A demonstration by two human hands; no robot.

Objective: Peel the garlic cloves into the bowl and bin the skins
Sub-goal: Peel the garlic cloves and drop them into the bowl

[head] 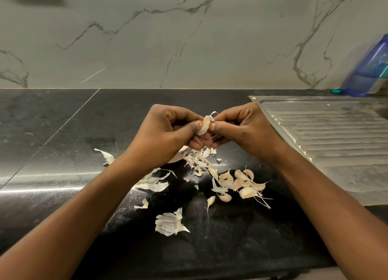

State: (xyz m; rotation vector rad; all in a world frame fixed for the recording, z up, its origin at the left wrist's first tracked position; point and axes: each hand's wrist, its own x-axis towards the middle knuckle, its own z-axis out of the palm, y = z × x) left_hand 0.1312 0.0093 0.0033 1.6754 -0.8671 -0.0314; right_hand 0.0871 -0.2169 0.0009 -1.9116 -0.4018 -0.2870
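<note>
1. Nearest, on the black counter [63, 154], lies a big papery piece of garlic skin [170, 223].
2. A little farther and to the right sits a small heap of garlic cloves [245, 183] that still have their skins on. Thin stems stick out of the heap.
3. Left of the heap are more loose skins [155, 183], flat on the counter.
4. Just past those, tiny skin scraps [199, 160] lie under the hands.
5. Above the scraps, in the middle, the left hand [165, 133] and the right hand [245, 128] meet. Both pinch one garlic clove [204, 124] between thumb and curled fingers, so the clove is up in the air and not on the counter. A thin strip of skin [214, 113] curls up from its top.
6. On the right is a metal draining board [336, 137] with ridges.
7. Far right, a blue bottle [371, 70] stands against the wall.
8. Farthest is a grey marble wall [147, 38] with dark lines.
</note>
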